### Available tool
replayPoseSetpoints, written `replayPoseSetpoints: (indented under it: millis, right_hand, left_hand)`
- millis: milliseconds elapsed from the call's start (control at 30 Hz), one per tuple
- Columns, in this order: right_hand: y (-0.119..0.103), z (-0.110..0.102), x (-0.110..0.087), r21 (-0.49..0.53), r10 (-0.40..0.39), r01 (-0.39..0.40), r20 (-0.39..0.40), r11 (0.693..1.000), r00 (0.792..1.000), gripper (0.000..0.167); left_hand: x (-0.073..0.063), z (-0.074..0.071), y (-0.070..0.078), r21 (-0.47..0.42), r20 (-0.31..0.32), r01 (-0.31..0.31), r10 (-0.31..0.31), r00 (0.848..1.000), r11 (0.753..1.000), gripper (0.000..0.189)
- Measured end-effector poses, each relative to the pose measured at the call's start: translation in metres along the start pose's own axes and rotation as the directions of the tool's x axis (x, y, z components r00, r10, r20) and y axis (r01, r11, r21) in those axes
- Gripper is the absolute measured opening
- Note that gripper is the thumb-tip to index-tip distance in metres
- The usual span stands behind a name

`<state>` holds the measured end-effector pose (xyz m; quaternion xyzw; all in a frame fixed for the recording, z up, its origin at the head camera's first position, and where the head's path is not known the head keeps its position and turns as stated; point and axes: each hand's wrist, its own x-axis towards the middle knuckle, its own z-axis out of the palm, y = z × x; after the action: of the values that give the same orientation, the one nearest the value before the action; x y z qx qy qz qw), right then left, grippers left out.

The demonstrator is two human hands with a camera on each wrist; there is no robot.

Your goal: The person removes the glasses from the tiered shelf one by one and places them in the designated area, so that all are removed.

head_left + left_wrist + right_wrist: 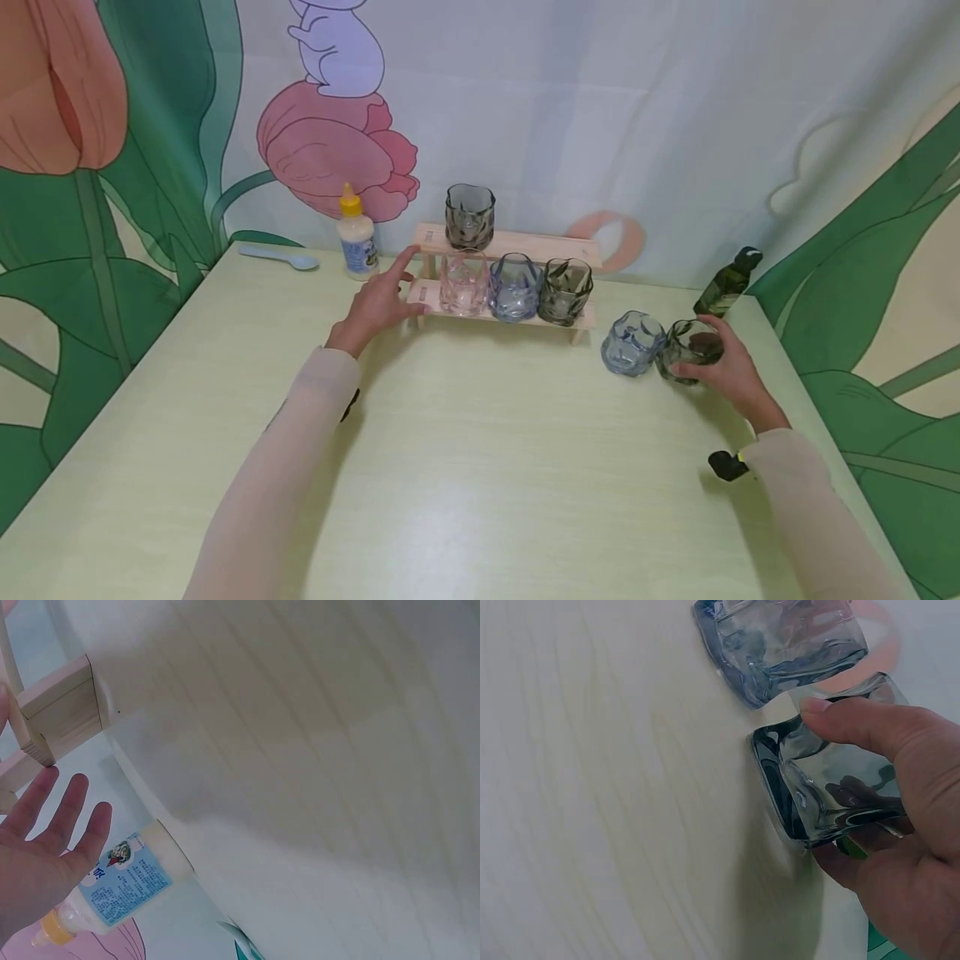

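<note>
My right hand (723, 362) grips a dark grey glass (840, 765) at the right of the table, thumb on the near side and fingers round the far side. Right beside it stands a blue glass (632, 343). My left hand (381, 298) is at the left end of a two-tier wooden rack (547, 246), fingers spread and fairly straight, a fingertip right at the wood's corner in the left wrist view. On the rack's lower tier are a pink glass (463, 285), a blue glass (515, 289) and a dark glass (566, 292). A grey glass (470, 218) occupies the upper tier's left part.
Behind my left hand stands a bottle with a yellow cap (358, 237). A light blue spoon (279, 256) lies at the back left. A dark green bottle (727, 283) is behind my right hand. A printed curtain (562, 108) hangs along the table's back edge.
</note>
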<state>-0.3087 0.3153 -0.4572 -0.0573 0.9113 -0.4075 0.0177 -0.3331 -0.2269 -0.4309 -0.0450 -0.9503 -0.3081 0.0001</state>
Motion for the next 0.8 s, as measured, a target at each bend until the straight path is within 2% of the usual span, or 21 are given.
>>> replayPoseSetpoints:
  millis: [433, 800]
  right_hand:
    - [0.0049, 0.0014, -0.0007, 0.006, -0.007, 0.007, -0.002, 1.0, 1.0, 0.102]
    - [0.0014, -0.0003, -0.0009, -0.001, -0.025, 0.025, 0.029, 1.0, 0.999, 0.107]
  left_hand:
    - [0.0004, 0.0002, -0.0005, 0.01, -0.006, -0.008, 0.008, 1.0, 1.0, 0.101]
    - [0.0011, 0.0007, -0.0001, 0.005, 0.005, 0.016, -0.016, 1.0, 1.0, 0.101]
